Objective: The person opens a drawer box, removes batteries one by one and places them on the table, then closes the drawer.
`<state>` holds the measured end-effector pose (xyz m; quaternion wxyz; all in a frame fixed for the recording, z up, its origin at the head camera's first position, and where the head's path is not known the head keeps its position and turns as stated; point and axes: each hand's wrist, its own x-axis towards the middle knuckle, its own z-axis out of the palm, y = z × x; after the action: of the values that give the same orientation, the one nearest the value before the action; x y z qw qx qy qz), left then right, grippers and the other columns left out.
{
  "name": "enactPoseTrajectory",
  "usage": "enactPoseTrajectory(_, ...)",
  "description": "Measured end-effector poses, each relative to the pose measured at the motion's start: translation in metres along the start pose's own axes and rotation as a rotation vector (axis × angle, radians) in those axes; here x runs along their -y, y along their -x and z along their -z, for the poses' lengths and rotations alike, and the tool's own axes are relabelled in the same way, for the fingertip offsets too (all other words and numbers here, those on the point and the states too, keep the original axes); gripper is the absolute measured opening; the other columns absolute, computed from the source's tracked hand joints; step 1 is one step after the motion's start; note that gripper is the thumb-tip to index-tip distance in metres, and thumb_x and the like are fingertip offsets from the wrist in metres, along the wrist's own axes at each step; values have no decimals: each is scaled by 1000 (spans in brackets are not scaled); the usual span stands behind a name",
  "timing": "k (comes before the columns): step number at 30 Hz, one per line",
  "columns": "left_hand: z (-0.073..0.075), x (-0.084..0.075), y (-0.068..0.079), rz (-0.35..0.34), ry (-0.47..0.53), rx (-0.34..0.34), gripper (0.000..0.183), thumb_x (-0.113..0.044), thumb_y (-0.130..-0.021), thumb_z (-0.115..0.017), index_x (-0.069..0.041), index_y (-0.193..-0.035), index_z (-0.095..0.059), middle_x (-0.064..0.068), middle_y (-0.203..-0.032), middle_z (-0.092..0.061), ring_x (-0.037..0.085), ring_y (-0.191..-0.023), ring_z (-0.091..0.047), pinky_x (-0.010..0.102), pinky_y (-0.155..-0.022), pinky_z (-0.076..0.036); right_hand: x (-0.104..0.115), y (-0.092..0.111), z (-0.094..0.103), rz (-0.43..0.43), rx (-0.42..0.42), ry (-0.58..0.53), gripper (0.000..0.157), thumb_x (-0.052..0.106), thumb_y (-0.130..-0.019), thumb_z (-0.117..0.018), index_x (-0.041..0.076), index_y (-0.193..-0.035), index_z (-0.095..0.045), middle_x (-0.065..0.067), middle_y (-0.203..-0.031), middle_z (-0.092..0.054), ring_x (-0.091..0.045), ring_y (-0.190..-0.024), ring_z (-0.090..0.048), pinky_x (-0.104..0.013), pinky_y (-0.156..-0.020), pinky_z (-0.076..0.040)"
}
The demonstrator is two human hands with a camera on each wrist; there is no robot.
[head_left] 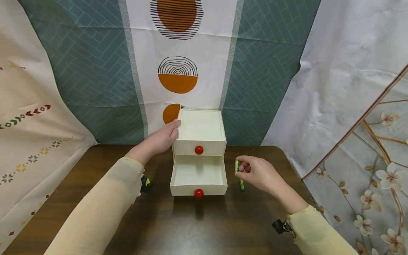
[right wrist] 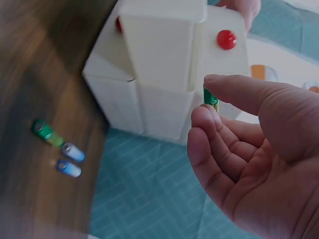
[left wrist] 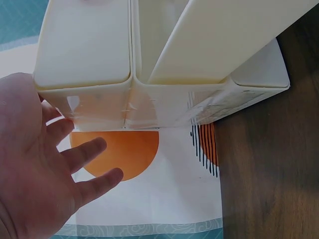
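The left grip (head_left: 159, 139), fingers spread, steadies the cabinet (head_left: 202, 124); the right grip (head_left: 262, 173) pinches 1 battery (head_left: 237, 166), probably for stowing: next, leftward over the open drawer (head_left: 183, 190).

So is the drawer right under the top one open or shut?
Open. That drawer juts out past the top drawer, and its inside shows from above.

The white three-drawer cabinet (head_left: 204, 125) stands near the back edge of the tabletop (head_left: 153, 219), its red-knobbed middle drawer (head_left: 198, 189) pulled out and the top one closed. A slim green battery (head_left: 237, 166) is pinched near upright in the right hand (head_left: 259, 171), right of the cabinet. On the tabletop lie another green battery (head_left: 242, 185) and two blue-and-white batteries (right wrist: 68, 168), close together.
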<state>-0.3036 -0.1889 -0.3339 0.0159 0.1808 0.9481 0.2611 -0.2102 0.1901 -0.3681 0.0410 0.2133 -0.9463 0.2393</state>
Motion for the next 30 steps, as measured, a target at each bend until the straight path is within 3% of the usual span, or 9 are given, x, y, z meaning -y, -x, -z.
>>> enactPoseTrajectory(20,-1,2,-1,-5,2,-6,63,-31,-119,-24,-4,-176,-20,14,-185,-12,33,-169,-15,51,-136,-14,-50,5,-18,-57,11,58,45,16,-93,-87,-2,-131,-74,8,-86,-66,-9,-74,-58,-37,-74,-52)
enactPoseTrajectory(30,-2,3,-2,-13,-1,-6,64,-31,-119,-24,-3,-176,-20,15,-184,-13,33,-169,-15,51,-136,-14,-71,8,-32,-62,80,74,50,14,-91,-89,-7,-134,-71,9,-84,-64,-9,-75,-57,-39,-73,-52)
